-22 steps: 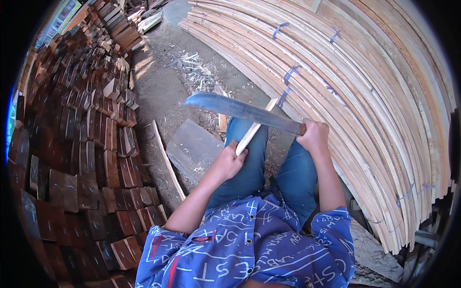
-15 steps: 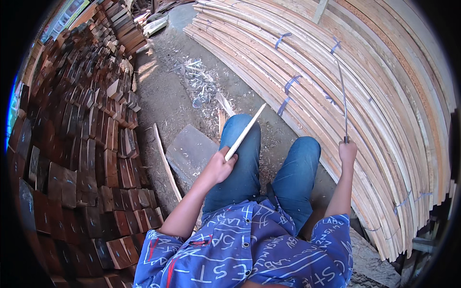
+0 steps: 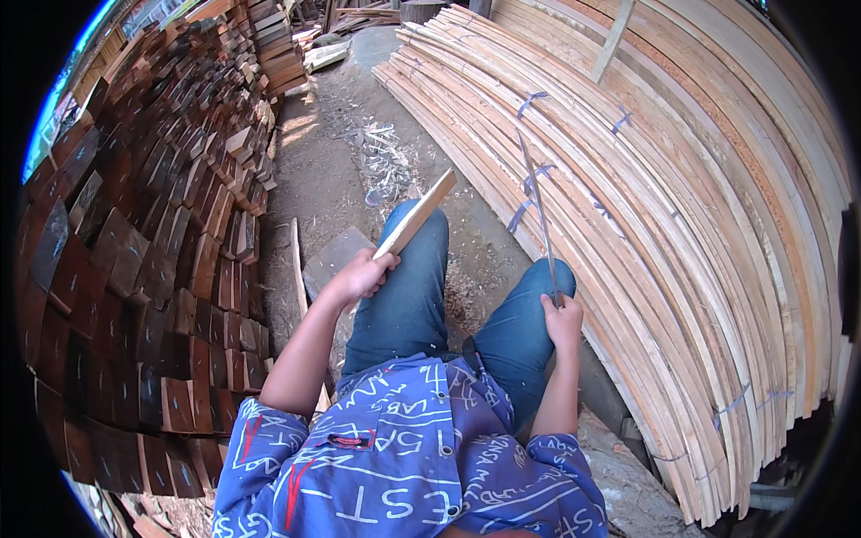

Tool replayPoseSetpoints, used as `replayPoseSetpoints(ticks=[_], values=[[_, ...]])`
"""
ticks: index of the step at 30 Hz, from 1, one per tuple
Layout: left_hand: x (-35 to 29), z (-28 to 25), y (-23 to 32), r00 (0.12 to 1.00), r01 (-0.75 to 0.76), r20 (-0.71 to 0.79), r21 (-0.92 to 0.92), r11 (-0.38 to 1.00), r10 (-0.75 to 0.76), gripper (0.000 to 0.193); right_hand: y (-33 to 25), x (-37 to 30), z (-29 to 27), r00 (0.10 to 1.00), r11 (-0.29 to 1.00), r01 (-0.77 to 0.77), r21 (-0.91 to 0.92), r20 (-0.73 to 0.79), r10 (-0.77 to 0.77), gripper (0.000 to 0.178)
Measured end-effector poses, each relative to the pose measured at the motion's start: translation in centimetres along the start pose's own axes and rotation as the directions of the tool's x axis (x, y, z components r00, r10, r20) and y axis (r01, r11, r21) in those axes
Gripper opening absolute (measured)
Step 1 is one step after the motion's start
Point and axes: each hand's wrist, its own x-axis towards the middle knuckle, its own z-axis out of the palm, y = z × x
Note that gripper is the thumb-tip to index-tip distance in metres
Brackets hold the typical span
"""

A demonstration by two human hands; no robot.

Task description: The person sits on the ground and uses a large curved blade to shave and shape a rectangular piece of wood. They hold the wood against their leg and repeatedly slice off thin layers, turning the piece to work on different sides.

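My left hand [image 3: 363, 274] is closed round the lower end of a short, flat piece of pale wood [image 3: 418, 215], which slants up and to the right over my left knee. My right hand [image 3: 563, 320], by my right knee, grips a long knife [image 3: 538, 203] by its handle. Its thin, dark blade points up and slightly left, apart from the wood. The handle is mostly hidden inside my fist.
Dark cut wood blocks [image 3: 108, 260] are stacked along the left. Long pale wooden strips [image 3: 646, 215], bundled with blue ties, lie on the right. Shavings [image 3: 386, 161] litter the ground ahead, and a flat grey board [image 3: 336, 255] lies beside my left leg.
My right hand has moved left toward my right knee, bringing the knife nearer the wood. The wood has turned to show its broad face. My view has shifted a little.
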Motion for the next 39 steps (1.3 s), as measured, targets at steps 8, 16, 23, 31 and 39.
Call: replayPoseSetpoints(ticks=[8,16,23,31,39], values=[[-3.5,-2.2,0.0,0.995,-0.088,0.062,0.152,0.984,0.08,0.023,-5.5,-2.7,1.2,0.991,0.96,0.122,-0.254,0.092,-0.101,0.028],[0.9,2.0,-0.7,0.919,-0.159,-0.178,0.652,0.742,0.353,0.048,-7.6,-2.0,3.1,0.998,0.977,0.056,-0.205,-0.027,-0.062,0.029],[1.9,1.4,-0.9,0.934,-0.125,-0.13,0.754,0.645,0.332,0.038,-11.3,-0.2,4.1,0.975,0.974,0.223,-0.035,0.006,-0.223,0.031],[2.5,1.0,-1.6,0.931,-0.167,-0.101,0.736,0.656,0.35,0.038,-17.6,0.6,9.2,0.879,0.841,0.448,-0.304,0.324,-0.351,0.022],[2.2,0.1,-2.4,0.922,-0.103,-0.189,0.72,0.687,0.337,0.033,-12.9,6.2,6.9,0.943,0.819,0.316,-0.48,0.252,-0.216,0.014]])
